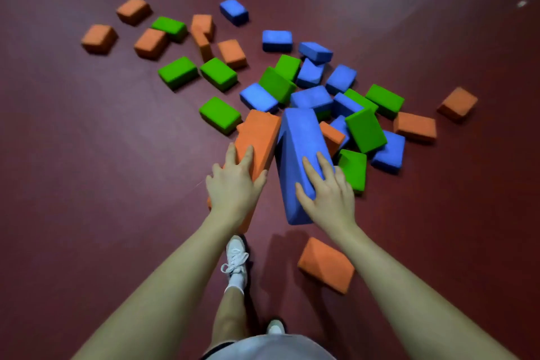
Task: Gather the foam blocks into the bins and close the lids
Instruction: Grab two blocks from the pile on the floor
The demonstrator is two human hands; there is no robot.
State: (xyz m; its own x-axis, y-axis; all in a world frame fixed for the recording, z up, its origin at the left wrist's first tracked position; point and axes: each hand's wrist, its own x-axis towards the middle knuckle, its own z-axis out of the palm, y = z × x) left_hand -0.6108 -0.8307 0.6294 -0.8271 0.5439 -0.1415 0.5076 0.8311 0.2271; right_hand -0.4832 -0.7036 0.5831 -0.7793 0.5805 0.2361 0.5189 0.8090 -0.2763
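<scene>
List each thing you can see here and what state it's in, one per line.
left hand: gripping an orange block
right hand: gripping a blue block
loose blocks: scattered on the floor, some piled
orange block near the foot: lying alone
bins: none in view

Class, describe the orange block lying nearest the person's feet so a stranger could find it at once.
Start at the white shoe on the dark red floor. Just to its right, under the right forearm, lies one orange block. It sits alone, apart from the heap and touched by no hand.
</scene>
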